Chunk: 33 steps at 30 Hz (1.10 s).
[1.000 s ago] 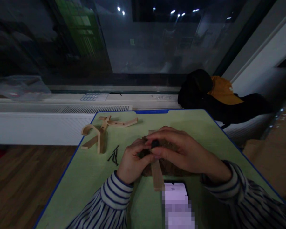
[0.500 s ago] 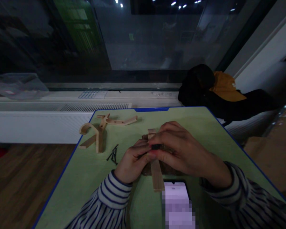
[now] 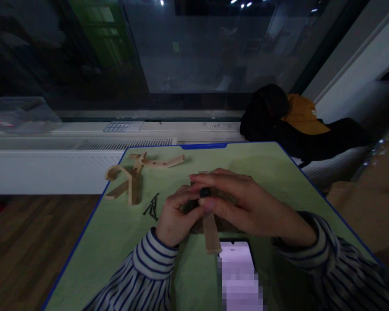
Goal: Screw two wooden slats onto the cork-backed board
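Close together over the middle of the table, my two hands meet at a pale wooden strip (image 3: 211, 235), whose near end points toward me. My left hand (image 3: 176, 216) is closed around the strip's middle from the left, its fingertips partly hidden. With thumb and fingers, my right hand (image 3: 243, 198) closes around a small black round-topped piece (image 3: 205, 192) above the strip; its kind is not clear. Beneath both hands lies a rough brown piece (image 3: 225, 224), mostly covered. Several dark screws (image 3: 152, 208) lie in a small pile left of my left hand.
Joined wooden pieces with a curved hook (image 3: 132, 181) stand at the table's (image 3: 94, 259) far left. A lit phone (image 3: 238, 272) lies at the near edge. Behind are a radiator (image 3: 52, 168), a clear plastic box (image 3: 22, 114), dark cloth and a mustard cap (image 3: 306, 114).
My right hand's fingers have shifted and straightened around the black piece, whose round top now shows more. My left hand stays about where it was. The whole view has shifted slightly.
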Tool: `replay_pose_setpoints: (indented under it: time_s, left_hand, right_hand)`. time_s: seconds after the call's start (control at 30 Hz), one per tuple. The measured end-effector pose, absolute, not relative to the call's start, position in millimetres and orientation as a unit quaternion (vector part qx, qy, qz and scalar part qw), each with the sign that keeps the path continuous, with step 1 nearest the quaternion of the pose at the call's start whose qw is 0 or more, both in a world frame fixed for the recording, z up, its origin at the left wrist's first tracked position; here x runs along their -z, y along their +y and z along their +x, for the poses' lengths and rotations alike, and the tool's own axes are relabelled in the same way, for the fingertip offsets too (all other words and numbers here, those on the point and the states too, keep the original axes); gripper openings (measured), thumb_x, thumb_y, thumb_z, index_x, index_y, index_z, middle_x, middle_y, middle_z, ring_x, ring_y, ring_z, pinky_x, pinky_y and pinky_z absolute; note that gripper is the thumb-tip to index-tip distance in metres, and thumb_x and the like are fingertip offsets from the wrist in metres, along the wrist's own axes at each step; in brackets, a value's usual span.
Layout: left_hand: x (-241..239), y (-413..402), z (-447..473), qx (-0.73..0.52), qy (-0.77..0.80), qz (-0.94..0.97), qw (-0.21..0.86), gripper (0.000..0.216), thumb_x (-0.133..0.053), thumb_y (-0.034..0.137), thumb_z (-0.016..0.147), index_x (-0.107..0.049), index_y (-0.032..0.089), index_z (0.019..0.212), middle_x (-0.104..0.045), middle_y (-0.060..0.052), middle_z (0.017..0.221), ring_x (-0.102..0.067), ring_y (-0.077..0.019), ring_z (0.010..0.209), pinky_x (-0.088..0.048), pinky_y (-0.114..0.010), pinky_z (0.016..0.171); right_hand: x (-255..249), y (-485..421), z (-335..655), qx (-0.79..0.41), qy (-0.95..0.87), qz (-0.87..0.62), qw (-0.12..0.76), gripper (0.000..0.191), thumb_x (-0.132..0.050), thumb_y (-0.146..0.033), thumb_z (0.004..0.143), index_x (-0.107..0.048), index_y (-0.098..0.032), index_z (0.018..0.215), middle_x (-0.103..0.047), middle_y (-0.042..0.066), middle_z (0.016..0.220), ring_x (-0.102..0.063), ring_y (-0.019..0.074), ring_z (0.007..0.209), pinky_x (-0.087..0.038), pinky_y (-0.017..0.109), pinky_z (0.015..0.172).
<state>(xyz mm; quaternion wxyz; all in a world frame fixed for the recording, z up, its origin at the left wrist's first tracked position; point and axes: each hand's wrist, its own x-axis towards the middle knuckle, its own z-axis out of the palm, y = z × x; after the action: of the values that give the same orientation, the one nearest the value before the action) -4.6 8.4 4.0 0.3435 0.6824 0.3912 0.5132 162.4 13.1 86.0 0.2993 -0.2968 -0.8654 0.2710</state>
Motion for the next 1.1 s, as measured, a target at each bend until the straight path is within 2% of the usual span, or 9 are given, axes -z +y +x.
replay_pose_setpoints:
  time_s: [0.1, 0.2, 0.4, 0.6, 0.67, 0.83, 0.97, 1.1]
  left_hand:
    - [-2.6, 7.3, -4.6, -0.515, 0.38, 0.692, 0.335, 0.012, -0.069, 0.026, 0.074, -0.069, 0.02, 0.084, -0.069, -0.003, 0.084, -0.064, -0.0184, 0.079, -0.052, -0.031, 0.073]
    - [-0.4, 5.3, -5.5, -0.504, 0.389, 0.699, 0.325, 0.016, -0.069, 0.026, 0.074, -0.068, 0.019, 0.088, -0.068, -0.003, 0.081, -0.063, -0.018, 0.078, -0.051, -0.03, 0.072]
    - [-0.3, 4.6, -7.9, -0.494, 0.399, 0.691, 0.346, 0.016, -0.067, 0.03, 0.076, -0.067, 0.015, 0.081, -0.068, -0.005, 0.08, -0.062, -0.018, 0.076, -0.051, -0.029, 0.069]
    - [-2.7, 7.6, -11.6, -0.457, 0.375, 0.709, 0.385, 0.027, -0.054, 0.042, 0.085, -0.07, 0.02, 0.085, -0.069, -0.006, 0.08, -0.063, -0.0213, 0.085, -0.051, -0.034, 0.075]
    - [-2.5, 7.7, -11.6, -0.457, 0.377, 0.702, 0.396, 0.03, -0.052, 0.043, 0.086, -0.071, 0.02, 0.082, -0.069, -0.006, 0.077, -0.063, -0.0216, 0.085, -0.051, -0.034, 0.075]
    - [-0.2, 6.9, -9.3, -0.473, 0.384, 0.689, 0.393, 0.02, -0.062, 0.036, 0.08, -0.07, 0.021, 0.089, -0.07, -0.006, 0.084, -0.063, -0.0207, 0.083, -0.051, -0.034, 0.075]
    - [1.6, 6.4, -7.9, -0.493, 0.401, 0.674, 0.376, 0.019, -0.068, 0.03, 0.074, -0.07, 0.018, 0.089, -0.068, -0.005, 0.079, -0.063, -0.0186, 0.076, -0.052, -0.031, 0.071]
    - [-0.6, 6.6, -5.9, -0.51, 0.397, 0.653, 0.395, 0.016, -0.067, 0.032, 0.076, -0.07, 0.017, 0.081, -0.07, -0.006, 0.084, -0.064, -0.0187, 0.077, -0.052, -0.031, 0.071]
  right_hand:
    - [-89.3, 12.7, 161.5, -0.297, -0.867, -0.279, 0.288, 0.029, -0.044, -0.019, 0.092, -0.055, -0.019, 0.119, -0.063, 0.004, 0.115, -0.054, 0.0141, 0.106, -0.04, 0.032, 0.094]
    - [-92.2, 12.2, 159.0, -0.301, -0.872, -0.266, 0.279, 0.025, -0.045, -0.018, 0.091, -0.061, -0.023, 0.11, -0.067, 0.0, 0.108, -0.057, 0.0138, 0.101, -0.04, 0.034, 0.095]
    - [-92.8, 11.5, 156.3, -0.247, -0.885, -0.272, 0.286, 0.019, -0.048, -0.022, 0.09, -0.064, -0.019, 0.101, -0.067, 0.002, 0.103, -0.057, 0.0146, 0.099, -0.04, 0.031, 0.092]
    - [-86.1, 11.3, 153.1, -0.168, -0.885, -0.315, 0.299, 0.018, -0.05, -0.032, 0.089, -0.064, -0.021, 0.088, -0.068, 0.0, 0.082, -0.058, 0.0156, 0.079, -0.039, 0.034, 0.084]
    - [-84.0, 11.7, 152.1, -0.151, -0.883, -0.324, 0.304, 0.018, -0.05, -0.032, 0.089, -0.064, -0.021, 0.087, -0.068, 0.001, 0.082, -0.058, 0.0159, 0.079, -0.039, 0.034, 0.084]
    - [-81.0, 12.3, 150.6, -0.144, -0.879, -0.326, 0.318, 0.017, -0.052, -0.033, 0.089, -0.062, -0.02, 0.089, -0.068, 0.002, 0.081, -0.058, 0.0156, 0.077, -0.039, 0.034, 0.083]
    - [-80.6, 12.1, 150.2, -0.16, -0.874, -0.328, 0.322, 0.018, -0.051, -0.032, 0.089, -0.063, -0.019, 0.092, -0.068, 0.002, 0.086, -0.06, 0.0149, 0.081, -0.041, 0.032, 0.084]
    - [-83.0, 11.8, 154.6, -0.244, -0.863, -0.321, 0.305, 0.03, -0.048, -0.031, 0.09, -0.056, -0.018, 0.117, -0.066, 0.005, 0.106, -0.058, 0.0157, 0.098, -0.044, 0.031, 0.086]
